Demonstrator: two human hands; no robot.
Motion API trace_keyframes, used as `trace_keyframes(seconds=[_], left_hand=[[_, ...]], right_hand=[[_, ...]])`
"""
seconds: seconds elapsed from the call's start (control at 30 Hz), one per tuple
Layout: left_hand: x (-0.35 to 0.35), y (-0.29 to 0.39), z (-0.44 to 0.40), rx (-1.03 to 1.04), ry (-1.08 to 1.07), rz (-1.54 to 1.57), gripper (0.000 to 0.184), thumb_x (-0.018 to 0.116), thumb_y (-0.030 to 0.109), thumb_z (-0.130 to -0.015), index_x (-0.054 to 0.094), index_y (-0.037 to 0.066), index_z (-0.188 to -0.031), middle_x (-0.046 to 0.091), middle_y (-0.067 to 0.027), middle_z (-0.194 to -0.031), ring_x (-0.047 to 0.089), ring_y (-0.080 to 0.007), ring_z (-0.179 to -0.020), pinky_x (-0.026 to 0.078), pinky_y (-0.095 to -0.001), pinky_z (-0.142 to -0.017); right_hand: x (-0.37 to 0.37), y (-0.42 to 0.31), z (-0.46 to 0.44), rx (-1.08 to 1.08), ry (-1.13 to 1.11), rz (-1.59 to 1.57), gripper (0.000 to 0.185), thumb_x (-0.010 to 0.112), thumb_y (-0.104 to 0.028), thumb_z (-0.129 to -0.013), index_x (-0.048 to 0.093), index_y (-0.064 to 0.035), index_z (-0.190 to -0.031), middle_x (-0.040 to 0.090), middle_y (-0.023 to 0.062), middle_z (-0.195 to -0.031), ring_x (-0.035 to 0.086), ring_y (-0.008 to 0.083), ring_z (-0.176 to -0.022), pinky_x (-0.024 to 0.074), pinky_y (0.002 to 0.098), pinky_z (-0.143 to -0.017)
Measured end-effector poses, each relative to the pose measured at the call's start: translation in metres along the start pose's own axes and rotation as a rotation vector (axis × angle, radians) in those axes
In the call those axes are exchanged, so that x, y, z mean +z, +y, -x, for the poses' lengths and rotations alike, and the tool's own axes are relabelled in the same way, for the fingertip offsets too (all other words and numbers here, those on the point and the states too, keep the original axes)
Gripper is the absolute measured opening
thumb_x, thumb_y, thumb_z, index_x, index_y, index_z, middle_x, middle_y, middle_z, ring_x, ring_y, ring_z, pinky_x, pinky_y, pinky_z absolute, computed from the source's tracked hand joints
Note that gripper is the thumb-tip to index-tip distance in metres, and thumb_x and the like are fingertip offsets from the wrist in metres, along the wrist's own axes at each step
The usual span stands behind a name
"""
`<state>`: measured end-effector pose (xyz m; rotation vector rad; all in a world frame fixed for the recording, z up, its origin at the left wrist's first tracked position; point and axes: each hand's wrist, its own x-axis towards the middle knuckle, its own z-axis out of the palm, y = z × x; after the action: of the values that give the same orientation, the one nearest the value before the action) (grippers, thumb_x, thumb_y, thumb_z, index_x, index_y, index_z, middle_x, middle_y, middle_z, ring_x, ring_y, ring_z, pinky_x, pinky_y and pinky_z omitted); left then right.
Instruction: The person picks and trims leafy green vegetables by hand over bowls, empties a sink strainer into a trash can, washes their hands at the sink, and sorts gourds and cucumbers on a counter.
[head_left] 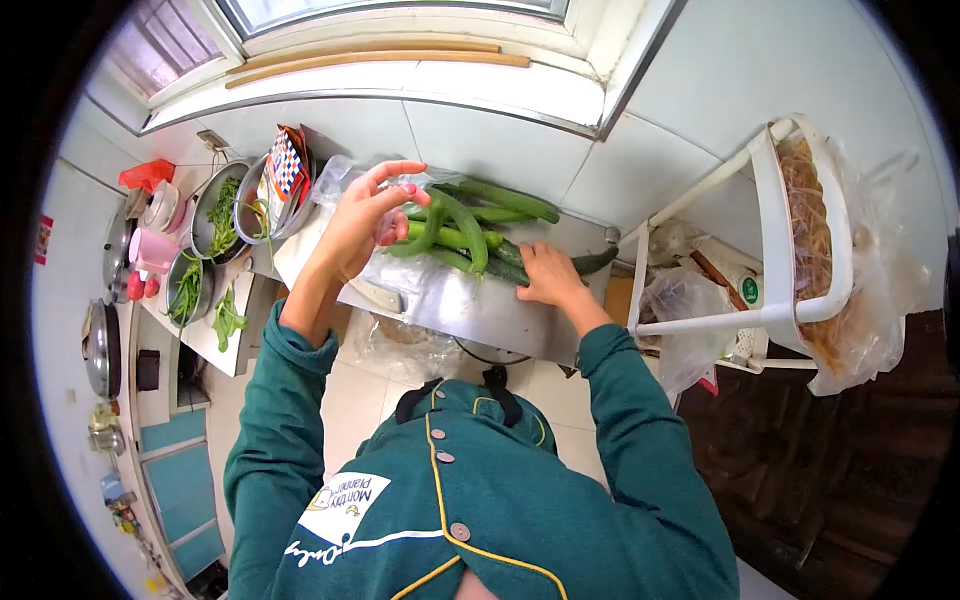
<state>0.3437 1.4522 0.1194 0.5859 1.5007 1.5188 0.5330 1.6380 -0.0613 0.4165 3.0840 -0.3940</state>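
My left hand [362,225] is raised over the left end of a pile of long green gourds [462,225], its fingers apart and nothing visibly held. The pile lies on clear plastic on a metal-topped surface [500,312] by the wall. At the pile's right side, my right hand [550,276] is closed over a darker green cucumber [597,261], which sticks out to the right beyond the fingers. Near the front edge below my left hand lies a pale handle [376,295], perhaps a knife's.
On the left, metal bowls [222,212] hold leafy greens, beside a pink cup [153,250]. Loose leaves [229,318] lie on the counter. A white rack [735,325] with bagged noodles [808,230] stands on the right. Plastic bags [410,345] hang below the work surface.
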Motion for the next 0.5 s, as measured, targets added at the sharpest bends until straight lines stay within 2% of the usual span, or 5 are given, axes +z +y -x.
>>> trace_keyframes(seconds=[0.17,0.23,0.4,0.47,0.5], left_hand=[[-0.002,0.008,0.000,0.012,0.027,0.025,0.035,0.054,0.014,-0.084,0.047,0.006,-0.118,0.058,-0.0047,-0.087,0.044,-0.0036,-0.048,0.028,-0.0139,-0.038],[-0.006,0.012,-0.002,0.023,0.052,0.041,0.036,0.054,0.015,-0.083,0.047,0.005,-0.117,0.058,-0.0055,-0.088,0.044,-0.0039,-0.047,0.029,-0.0140,-0.038],[-0.012,0.022,-0.014,0.066,0.023,0.076,0.038,0.052,0.015,-0.084,0.046,0.004,-0.119,0.058,-0.0077,-0.091,0.047,-0.0032,-0.050,0.032,-0.0136,-0.040],[-0.009,0.027,-0.017,0.069,0.022,0.078,0.037,0.051,0.015,-0.084,0.046,0.004,-0.119,0.058,-0.0075,-0.092,0.047,-0.0031,-0.050,0.034,-0.0132,-0.041],[-0.009,0.028,-0.018,0.070,0.022,0.078,0.037,0.051,0.015,-0.084,0.046,0.004,-0.119,0.058,-0.0075,-0.092,0.047,-0.0031,-0.050,0.034,-0.0132,-0.041]], right_hand=[[-0.048,-0.024,0.011,0.060,-0.187,-0.093,0.076,0.068,-0.029,-0.057,0.040,0.0026,-0.120,0.058,0.0225,-0.096,0.056,0.0374,-0.088,0.0453,0.0428,-0.077],[-0.063,-0.029,0.027,0.226,-0.272,-0.192,0.079,0.067,-0.028,-0.055,0.040,0.0054,-0.121,0.061,0.0222,-0.081,0.060,0.0350,-0.079,0.0477,0.0403,-0.074],[-0.082,-0.034,0.052,0.223,-0.341,-0.336,0.077,0.066,-0.027,-0.054,0.042,0.0050,-0.119,0.059,0.0266,-0.086,0.058,0.0396,-0.081,0.0464,0.0408,-0.073],[-0.089,-0.024,0.052,0.072,-0.317,-0.573,0.077,0.066,-0.028,-0.054,0.042,0.0058,-0.119,0.059,0.0265,-0.086,0.058,0.0384,-0.080,0.0468,0.0383,-0.073],[-0.103,-0.023,0.051,0.043,-0.361,-0.624,0.074,0.068,-0.025,-0.057,0.042,0.0061,-0.120,0.060,0.0223,-0.092,0.059,0.0305,-0.084,0.0455,0.0341,-0.076]])
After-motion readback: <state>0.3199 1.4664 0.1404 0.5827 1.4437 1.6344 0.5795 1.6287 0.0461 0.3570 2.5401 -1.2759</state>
